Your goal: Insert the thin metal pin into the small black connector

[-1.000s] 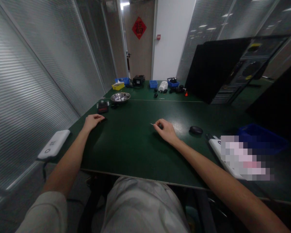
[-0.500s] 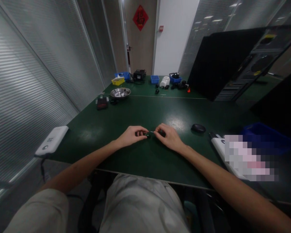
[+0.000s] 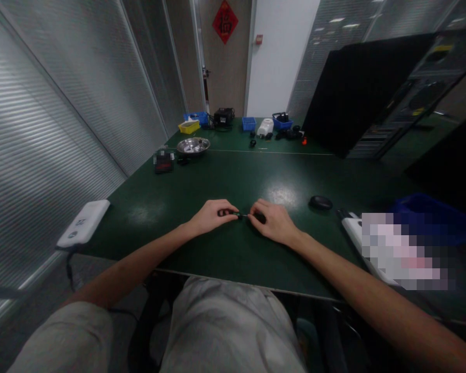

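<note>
Left hand (image 3: 213, 215): grip clamped on one small dark piece (image 3: 239, 216), tip poking out rightward. Right hand (image 3: 274, 220): grip pinched on the end of one thin pale shaft (image 3: 245, 215). Shaft bridges the gap between hands over the bench (image 3: 217, 178), long axis left-right, roughly in line with the piece; seated or just touching, can't tell. Count: one mouse (image 3: 320, 202), one metal bowl (image 3: 193, 152), one yellow tray (image 3: 189, 128).
</note>
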{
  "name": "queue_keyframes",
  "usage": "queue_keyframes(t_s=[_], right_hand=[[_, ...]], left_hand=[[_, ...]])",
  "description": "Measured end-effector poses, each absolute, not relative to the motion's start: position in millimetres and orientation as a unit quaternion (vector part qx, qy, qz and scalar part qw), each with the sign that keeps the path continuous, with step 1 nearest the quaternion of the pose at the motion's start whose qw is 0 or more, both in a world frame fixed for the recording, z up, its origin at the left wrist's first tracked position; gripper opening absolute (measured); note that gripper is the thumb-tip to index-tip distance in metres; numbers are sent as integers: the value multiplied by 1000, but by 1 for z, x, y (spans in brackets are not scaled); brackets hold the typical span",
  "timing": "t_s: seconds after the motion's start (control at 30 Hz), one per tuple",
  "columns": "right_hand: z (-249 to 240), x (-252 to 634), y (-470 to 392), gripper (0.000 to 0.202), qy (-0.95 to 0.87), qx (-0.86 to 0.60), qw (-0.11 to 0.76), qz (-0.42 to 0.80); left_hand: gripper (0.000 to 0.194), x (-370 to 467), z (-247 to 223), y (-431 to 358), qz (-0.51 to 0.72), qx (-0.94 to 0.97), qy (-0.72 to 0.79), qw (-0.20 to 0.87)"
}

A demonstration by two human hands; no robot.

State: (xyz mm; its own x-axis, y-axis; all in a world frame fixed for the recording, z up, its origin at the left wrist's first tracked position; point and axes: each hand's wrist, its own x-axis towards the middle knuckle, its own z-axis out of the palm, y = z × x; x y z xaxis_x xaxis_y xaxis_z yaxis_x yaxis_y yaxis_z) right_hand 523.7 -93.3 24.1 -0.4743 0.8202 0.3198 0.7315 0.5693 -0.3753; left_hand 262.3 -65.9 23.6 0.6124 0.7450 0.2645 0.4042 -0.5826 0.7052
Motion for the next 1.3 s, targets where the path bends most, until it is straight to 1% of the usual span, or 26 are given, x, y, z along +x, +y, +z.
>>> queue_keyframes(t_s=[0.63,0.83,1.13,1.3], right_hand=[[20,520,-93,20,-888,-414,194,49],[23,519,-96,18,-888,-415,192,37],[23,517,-96,21,-891,-411,189,44],[24,517,-95,18,-888,-418,185,43]], left_hand=[[18,262,27,-66,300,847,306,313],[19,263,24,-66,301,837,334,311],[22,262,22,-63,289,821,359,337],[22,263,21,-64,295,810,368,349]])
